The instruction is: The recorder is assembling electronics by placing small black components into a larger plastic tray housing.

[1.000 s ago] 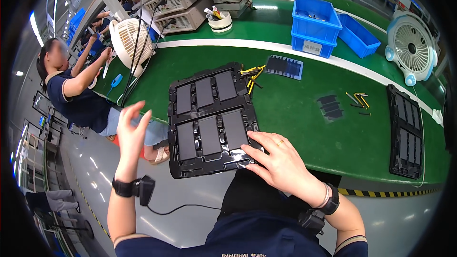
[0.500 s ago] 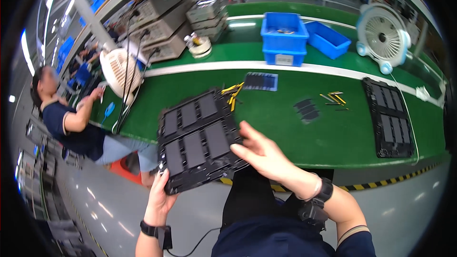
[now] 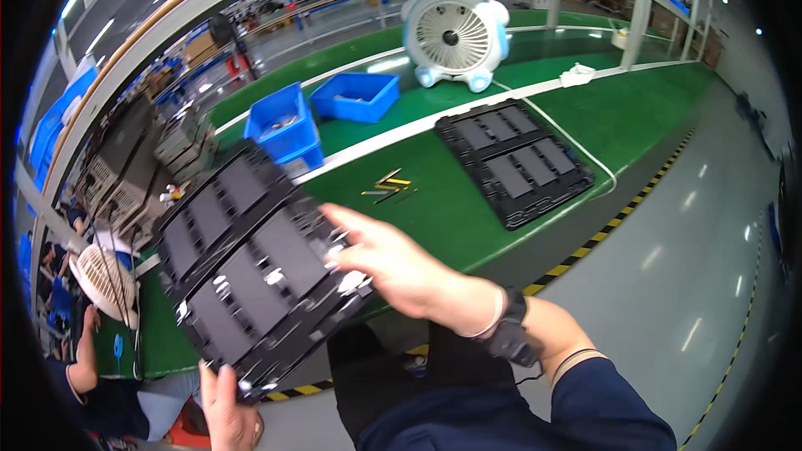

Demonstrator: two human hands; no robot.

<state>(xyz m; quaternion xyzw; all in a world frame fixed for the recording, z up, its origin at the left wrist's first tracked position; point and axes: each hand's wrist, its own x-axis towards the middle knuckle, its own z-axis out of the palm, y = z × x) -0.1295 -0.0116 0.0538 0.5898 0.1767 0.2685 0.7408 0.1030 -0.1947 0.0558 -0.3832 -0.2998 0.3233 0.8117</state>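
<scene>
A black plastic frame panel (image 3: pixel 246 284) with rows of dark grey rectangular pads is held tilted in the air above the bench's near edge. My left hand (image 3: pixel 225 413) grips its lower left corner, thumb on the near side. On the opposite edge, my right hand (image 3: pixel 397 267) has its thumb and fingers closed around the rim. The fingers beneath the panel are hidden. A second, similar frame panel (image 3: pixel 510 159) lies flat on the green bench to the right. Between the two panels lie several small yellow and black strips (image 3: pixel 390 186).
Blue bins (image 3: pixel 280 121) and another blue bin (image 3: pixel 355 98) stand beyond the panel. A white fan (image 3: pixel 451 38) is at the back, its cable (image 3: pixel 576 144) running past the flat panel. At left are a second fan (image 3: pixel 104 280), stacked grey equipment (image 3: pixel 125 159) and a seated co-worker (image 3: pixel 79 384).
My view has swung to the right. Both hands have carried the frame panel along, and my right hand has closed on its edge, where it was open beside it before.
</scene>
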